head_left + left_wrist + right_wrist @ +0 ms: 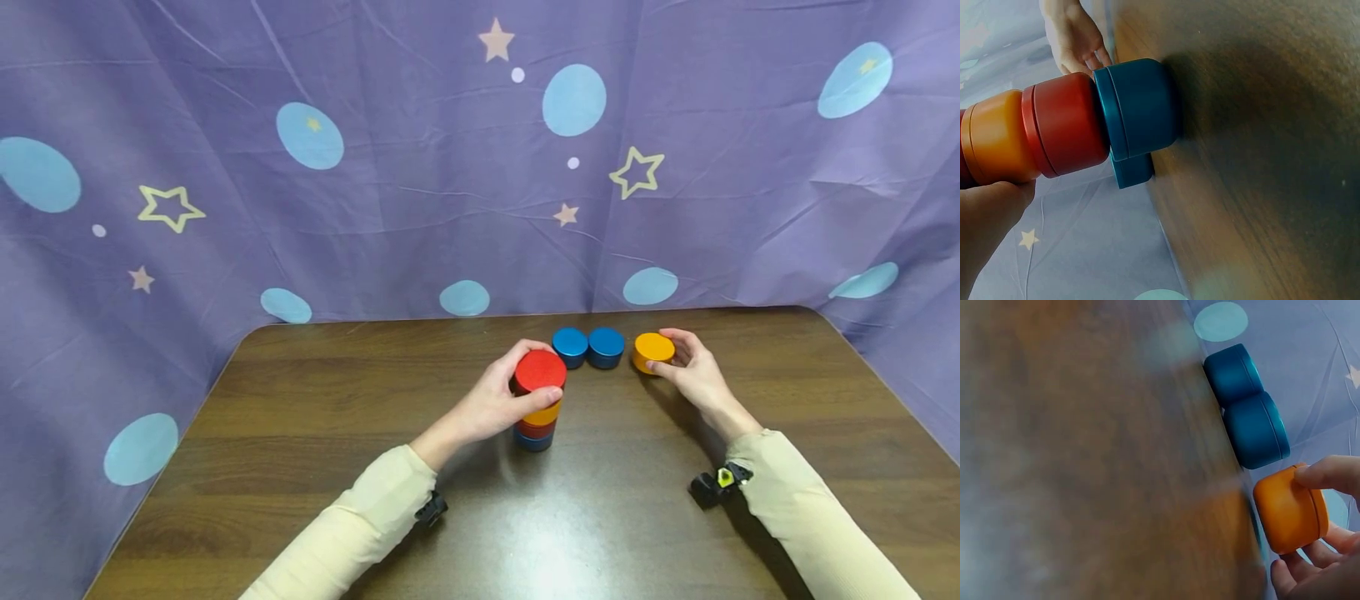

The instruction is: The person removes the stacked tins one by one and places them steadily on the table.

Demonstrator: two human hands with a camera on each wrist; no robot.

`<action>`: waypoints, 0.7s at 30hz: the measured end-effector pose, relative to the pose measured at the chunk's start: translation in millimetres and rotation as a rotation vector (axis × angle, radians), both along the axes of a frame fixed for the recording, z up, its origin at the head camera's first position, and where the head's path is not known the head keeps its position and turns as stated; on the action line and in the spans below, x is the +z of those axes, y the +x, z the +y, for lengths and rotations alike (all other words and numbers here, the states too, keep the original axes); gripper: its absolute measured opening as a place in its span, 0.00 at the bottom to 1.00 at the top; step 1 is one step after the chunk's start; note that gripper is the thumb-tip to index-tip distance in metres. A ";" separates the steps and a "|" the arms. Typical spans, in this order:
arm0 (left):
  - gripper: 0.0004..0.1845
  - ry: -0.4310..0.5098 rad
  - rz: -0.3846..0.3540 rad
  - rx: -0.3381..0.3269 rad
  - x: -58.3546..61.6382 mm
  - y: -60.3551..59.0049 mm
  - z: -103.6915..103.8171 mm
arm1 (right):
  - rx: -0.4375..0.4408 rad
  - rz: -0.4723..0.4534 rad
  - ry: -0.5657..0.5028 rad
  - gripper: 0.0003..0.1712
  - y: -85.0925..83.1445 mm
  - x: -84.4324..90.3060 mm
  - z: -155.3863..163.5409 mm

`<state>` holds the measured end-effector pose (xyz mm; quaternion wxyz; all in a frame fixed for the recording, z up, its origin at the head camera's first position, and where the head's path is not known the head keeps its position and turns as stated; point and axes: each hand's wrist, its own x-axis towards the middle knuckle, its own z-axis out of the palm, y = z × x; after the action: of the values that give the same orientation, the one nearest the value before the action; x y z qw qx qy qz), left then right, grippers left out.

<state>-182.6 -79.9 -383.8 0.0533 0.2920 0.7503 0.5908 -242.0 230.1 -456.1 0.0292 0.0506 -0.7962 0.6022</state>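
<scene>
Your left hand grips the red tin topping the stack, four tins high by my count. Right of the stack, your right hand curls around the orange tin. Between them, two blue tins remain unstacked on the table.

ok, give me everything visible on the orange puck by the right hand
The orange puck is a short round cylinder, smooth and glossy, looking like painted metal or plastic, with a seam near its top edge. It sits flat on the wooden table, apart from and just right of two blue pucks. The right hand curls round it, fingertips on its side.
</scene>
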 end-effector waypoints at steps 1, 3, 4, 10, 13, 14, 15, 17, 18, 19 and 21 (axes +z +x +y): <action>0.22 -0.001 -0.001 0.000 -0.2 -0.1 0.1 | 0.003 -0.010 0.011 0.35 -1.3 0.2 -0.3; 0.22 -0.003 -0.003 0.001 -0.8 -0.4 0.4 | 0.012 -0.027 0.031 0.36 -4.2 1.0 -1.2; 0.22 -0.005 -0.004 0.001 -1.0 -0.5 0.5 | 0.016 -0.031 0.043 0.36 -5.5 1.7 -1.9; 0.23 -0.010 -0.005 0.005 -1.4 -0.8 0.1 | 0.049 -0.040 0.104 0.36 -10.9 6.0 -5.3; 0.23 -0.009 -0.007 0.004 -1.0 -0.7 -0.1 | 0.058 -0.044 0.107 0.37 -11.5 6.3 -5.7; 0.23 -0.009 -0.006 0.005 -1.0 -0.6 -0.1 | 0.060 -0.043 0.105 0.36 -11.7 5.9 -5.5; 0.23 -0.007 -0.003 0.003 -0.9 -0.6 -0.2 | 0.066 -0.043 0.101 0.36 -11.5 5.9 -5.3; 0.23 -0.006 0.001 0.003 -0.9 -0.5 0.1 | 0.076 -0.043 0.099 0.36 -11.6 5.5 -4.3; 0.23 -0.005 0.003 0.003 -0.8 -0.4 0.1 | 0.082 -0.043 0.099 0.36 -11.7 5.3 -3.8; 0.23 -0.003 0.006 0.004 -0.8 -0.3 0.2 | 0.088 -0.042 0.100 0.36 -11.9 5.0 -3.3; 0.22 0.000 0.009 0.003 -0.8 -0.2 0.1 | 0.099 -0.044 0.097 0.36 -12.0 5.6 -2.9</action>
<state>-182.8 -79.8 -384.6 0.0491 0.2932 0.7511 0.5894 -254.0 227.3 -450.5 -0.0205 0.0779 -0.8214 0.5646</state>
